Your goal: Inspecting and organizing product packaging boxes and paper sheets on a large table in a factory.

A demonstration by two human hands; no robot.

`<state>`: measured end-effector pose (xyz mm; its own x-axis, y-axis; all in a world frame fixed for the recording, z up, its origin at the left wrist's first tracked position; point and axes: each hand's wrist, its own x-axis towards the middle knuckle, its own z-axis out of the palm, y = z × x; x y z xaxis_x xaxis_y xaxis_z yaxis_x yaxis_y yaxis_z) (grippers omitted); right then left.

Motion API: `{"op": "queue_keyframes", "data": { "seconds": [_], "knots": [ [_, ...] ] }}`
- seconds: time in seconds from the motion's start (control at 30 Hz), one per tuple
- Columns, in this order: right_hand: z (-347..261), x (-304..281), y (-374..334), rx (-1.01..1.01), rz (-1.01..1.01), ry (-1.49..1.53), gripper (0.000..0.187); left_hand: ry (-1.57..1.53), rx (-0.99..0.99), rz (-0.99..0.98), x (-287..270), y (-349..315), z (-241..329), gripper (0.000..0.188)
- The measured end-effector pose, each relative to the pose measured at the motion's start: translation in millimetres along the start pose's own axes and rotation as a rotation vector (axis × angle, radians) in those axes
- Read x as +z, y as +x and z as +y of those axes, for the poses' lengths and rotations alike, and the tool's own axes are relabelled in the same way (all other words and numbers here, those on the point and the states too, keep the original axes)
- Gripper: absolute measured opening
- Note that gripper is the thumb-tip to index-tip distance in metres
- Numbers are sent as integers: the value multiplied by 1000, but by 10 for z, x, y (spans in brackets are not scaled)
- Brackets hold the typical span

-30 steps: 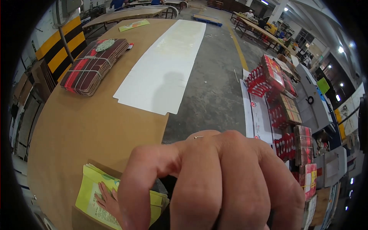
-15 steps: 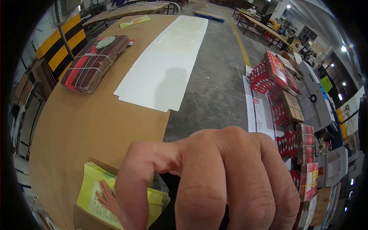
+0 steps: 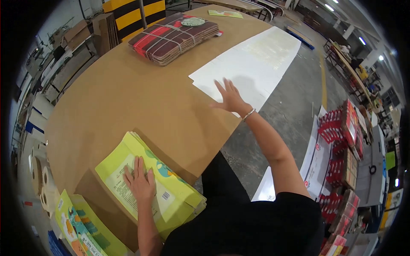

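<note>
My left hand [image 3: 141,184] rests on a stack of flat yellow-green printed cartons [image 3: 121,164], its fingers stretched out. This stack lies slantwise near the table's front edge. Further forward, my right hand [image 3: 230,99], with a bracelet at the wrist, reaches out with fingers spread and nothing in them. It is over the near end of a long white sheet [image 3: 252,64], and I cannot tell whether it touches the sheet.
The brown table [image 3: 102,98] also carries a strapped bundle of dark red flat cartons [image 3: 175,38] and a small green carton piece [image 3: 225,14] at the far end. More green printed cartons [image 3: 85,226] are at lower left. Red-and-brown bundles [image 3: 350,128] stand in a row at right.
My right hand has gone from right in front of the camera to out over the white sheet, its curled fingers now spread. The left hand stays on the green stack. The view has turned left and down.
</note>
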<state>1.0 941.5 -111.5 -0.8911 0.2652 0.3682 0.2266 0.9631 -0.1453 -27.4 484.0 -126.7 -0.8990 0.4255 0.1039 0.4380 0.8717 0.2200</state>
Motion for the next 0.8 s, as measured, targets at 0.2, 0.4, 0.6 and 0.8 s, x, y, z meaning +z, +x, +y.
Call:
{"op": "queue_keyframes", "data": {
  "seconds": [0.2, 0.4, 0.6, 0.8],
  "knots": [
    [-320, 235, -459, 22, -574, 16, 119, -12, -62, 5, -56, -131, -128, 56],
    [-508, -186, -986, -34, -608, -112, 119, 19, 2, -3, -27, -97, -84, 55],
    [-423, -151, -863, -111, -518, -112, 75, 105, -10, 9, 51, -107, -140, 54],
    [-595, -597, -311, -173, -537, 69, 81, 163, -2, 2, 47, -97, -112, 53]
  ]
}}
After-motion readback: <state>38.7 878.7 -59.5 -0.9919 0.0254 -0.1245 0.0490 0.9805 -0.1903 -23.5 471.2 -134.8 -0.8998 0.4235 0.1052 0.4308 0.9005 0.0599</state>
